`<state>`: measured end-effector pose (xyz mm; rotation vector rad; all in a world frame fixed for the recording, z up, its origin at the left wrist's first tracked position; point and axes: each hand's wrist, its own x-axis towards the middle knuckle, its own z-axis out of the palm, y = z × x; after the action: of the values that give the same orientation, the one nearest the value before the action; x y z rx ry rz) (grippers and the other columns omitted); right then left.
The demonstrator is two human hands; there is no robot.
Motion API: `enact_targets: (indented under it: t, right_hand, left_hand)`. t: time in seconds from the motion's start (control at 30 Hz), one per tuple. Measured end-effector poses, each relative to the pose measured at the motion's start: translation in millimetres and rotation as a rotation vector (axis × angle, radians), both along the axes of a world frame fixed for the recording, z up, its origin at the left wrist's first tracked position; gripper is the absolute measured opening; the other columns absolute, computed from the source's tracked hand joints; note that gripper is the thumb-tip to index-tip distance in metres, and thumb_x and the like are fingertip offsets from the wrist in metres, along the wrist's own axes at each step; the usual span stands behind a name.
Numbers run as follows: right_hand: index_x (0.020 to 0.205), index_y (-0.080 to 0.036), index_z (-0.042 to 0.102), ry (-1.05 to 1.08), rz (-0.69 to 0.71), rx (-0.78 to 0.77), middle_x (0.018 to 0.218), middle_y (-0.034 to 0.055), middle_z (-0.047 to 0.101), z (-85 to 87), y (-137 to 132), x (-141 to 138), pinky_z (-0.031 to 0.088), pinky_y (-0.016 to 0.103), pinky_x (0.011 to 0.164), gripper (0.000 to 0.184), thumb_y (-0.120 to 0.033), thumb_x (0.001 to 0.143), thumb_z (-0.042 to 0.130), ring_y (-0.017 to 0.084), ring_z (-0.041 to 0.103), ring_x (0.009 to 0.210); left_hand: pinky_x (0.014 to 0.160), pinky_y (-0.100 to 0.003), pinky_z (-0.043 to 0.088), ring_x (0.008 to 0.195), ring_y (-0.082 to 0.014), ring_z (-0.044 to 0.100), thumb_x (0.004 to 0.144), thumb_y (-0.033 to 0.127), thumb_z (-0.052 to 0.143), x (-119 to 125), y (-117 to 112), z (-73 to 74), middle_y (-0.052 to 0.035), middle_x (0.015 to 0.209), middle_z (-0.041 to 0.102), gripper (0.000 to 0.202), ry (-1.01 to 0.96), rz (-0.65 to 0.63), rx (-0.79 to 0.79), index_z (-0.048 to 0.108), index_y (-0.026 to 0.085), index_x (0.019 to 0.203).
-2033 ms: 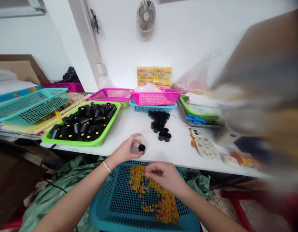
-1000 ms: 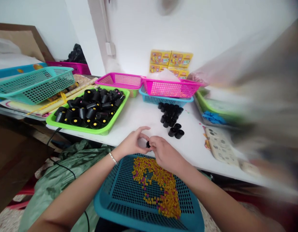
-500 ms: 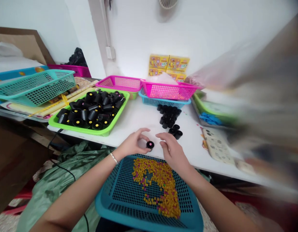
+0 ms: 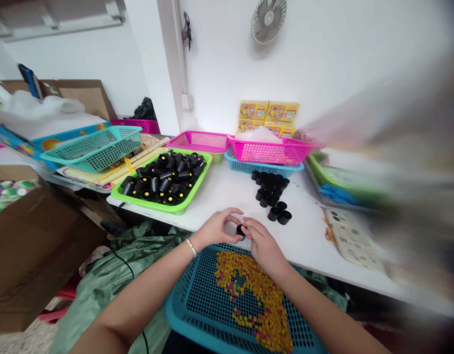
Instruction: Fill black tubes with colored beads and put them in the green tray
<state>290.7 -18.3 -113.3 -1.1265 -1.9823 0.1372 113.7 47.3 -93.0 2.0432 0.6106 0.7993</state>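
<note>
Fingers (image 4: 230,214) closed on cylinder (image 4: 241,230) — basket (image 4: 168,314) below.

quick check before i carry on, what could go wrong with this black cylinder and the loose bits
The black cylinder held between the left hand and right hand is just above the blue mesh basket, so a slip could drop it among the loose yellow pieces. Those pieces lie open, so a knock might spill them.

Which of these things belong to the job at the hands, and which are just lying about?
In use: left hand, right hand, black cylinder, yellow pellets, blue mesh tray, green tray.

Lying about: wall fan, yellow boxes, pink basket.
</note>
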Motion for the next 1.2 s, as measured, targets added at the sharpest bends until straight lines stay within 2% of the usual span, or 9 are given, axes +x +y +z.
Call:
enact_targets:
  t: [0.17, 0.3, 0.4, 0.5, 0.7, 0.8, 0.93, 1.1, 1.2]
  right_hand:
    - [0.109, -0.022, 0.062, 0.264, -0.04, -0.225, 0.121, 0.0099, 0.056, 2.4, 4.0, 17.1, 0.044, 0.045, 0.099, 0.032, -0.033, 0.096, 0.035, 0.023, 0.053, 0.115]
    - [0.106, -0.021, 0.061, 0.435, -0.145, -0.358, 0.114, 0.0099, 0.058, -2.7, 5.9, 23.9, 0.048, 0.043, 0.091, 0.035, -0.043, 0.094, 0.036, 0.022, 0.061, 0.096]
    - [0.097, -0.021, 0.062, 0.267, -0.091, -0.347, 0.104, 0.0077, 0.061, 1.6, -1.9, 15.0, 0.044, 0.042, 0.094, 0.031, -0.039, 0.095, 0.037, 0.023, 0.058, 0.098]
    - [0.094, -0.021, 0.061, 0.105, -0.019, -0.314, 0.1, 0.0072, 0.061, 8.4, -11.1, 3.9, 0.044, 0.039, 0.091, 0.027, -0.033, 0.095, 0.037, 0.022, 0.056, 0.098]
    - [0.089, -0.02, 0.059, 0.069, -0.014, -0.319, 0.093, 0.0064, 0.061, 14.9, -10.1, 2.3, 0.045, 0.037, 0.085, 0.026, -0.03, 0.096, 0.036, 0.021, 0.056, 0.092]
    - [0.09, -0.02, 0.058, 0.089, -0.017, -0.311, 0.096, 0.0069, 0.06, 16.2, -12.5, 3.8, 0.044, 0.036, 0.086, 0.026, -0.03, 0.096, 0.035, 0.021, 0.055, 0.094]
    - [0.093, -0.02, 0.059, 0.016, 0.022, -0.304, 0.097, 0.0075, 0.059, 11.7, -40.2, 0.7, 0.044, 0.037, 0.087, 0.025, -0.027, 0.096, 0.035, 0.021, 0.054, 0.095]
    - [0.098, -0.026, 0.06, -0.153, 0.203, -0.323, 0.091, 0.0029, 0.062, 9.4, -85.0, 11.6, 0.047, 0.034, 0.083, 0.02, -0.021, 0.093, 0.042, 0.018, 0.057, 0.089]
    - [0.114, -0.029, 0.051, 0.013, -0.053, -0.168, 0.112, 0.0048, 0.056, 16.1, -77.3, 38.0, 0.042, 0.041, 0.096, 0.025, -0.023, 0.09, 0.048, 0.021, 0.051, 0.109]
  left_hand:
    - [0.084, -0.031, 0.047, 0.087, -0.0172, 0.062, 0.069, 0.024, 0.07, -6.8, -10.6, 27.3, -0.002, 0.092, 0.069, 0.039, 0.142, 0.11, 0.193, 0.06, 0.02, 0.107]
    - [0.086, -0.032, 0.043, 0.086, -0.017, 0.059, 0.076, 0.024, 0.062, -36.0, -6.8, 90.7, -0.0002, 0.093, 0.069, 0.019, 0.27, 0.24, 0.489, 0.064, 0.021, 0.094]
    - [0.089, -0.036, 0.042, 0.092, -0.0212, 0.058, 0.078, 0.029, 0.057, -75.5, 16.8, 139.5, -0.0036, 0.099, 0.068, 0.022, 0.405, 0.465, 0.651, 0.064, 0.02, 0.096]
    - [0.089, -0.036, 0.042, 0.093, -0.0223, 0.059, 0.08, 0.034, 0.053, -122.1, 48.3, 165.9, -0.0053, 0.105, 0.066, 0.029, 0.501, 0.663, 0.647, 0.062, 0.019, 0.104]
    - [0.074, -0.03, 0.048, 0.078, -0.0186, 0.062, 0.076, 0.04, 0.054, -177.3, 78.2, 158.3, -0.0075, 0.112, 0.065, 0.062, 0.65, 0.656, 0.355, 0.041, 0.02, 0.133]
    - [0.075, -0.029, 0.047, 0.08, -0.0186, 0.062, 0.074, 0.043, 0.055, -179.3, 72.2, 154.7, -0.0074, 0.118, 0.062, 0.065, 0.656, 0.65, 0.403, 0.041, 0.021, 0.134]
    - [0.073, -0.031, 0.046, 0.078, -0.0208, 0.063, 0.077, 0.046, 0.053, -177.2, 55.7, 165.4, -0.004, 0.111, 0.065, 0.054, 0.64, 0.905, 0.538, 0.049, 0.026, 0.127]
    - [0.067, -0.031, 0.046, 0.071, -0.0205, 0.062, 0.082, 0.044, 0.051, -145.5, 35.2, 178.8, -0.0024, 0.093, 0.07, 0.036, 0.646, 0.898, 0.523, 0.06, 0.026, 0.112]
    - [0.072, -0.03, 0.047, 0.078, -0.0191, 0.062, 0.085, 0.042, 0.048, -92.3, 26.7, 166.7, -0.0027, 0.099, 0.068, 0.031, 0.469, 0.651, 0.54, 0.061, 0.025, 0.108]
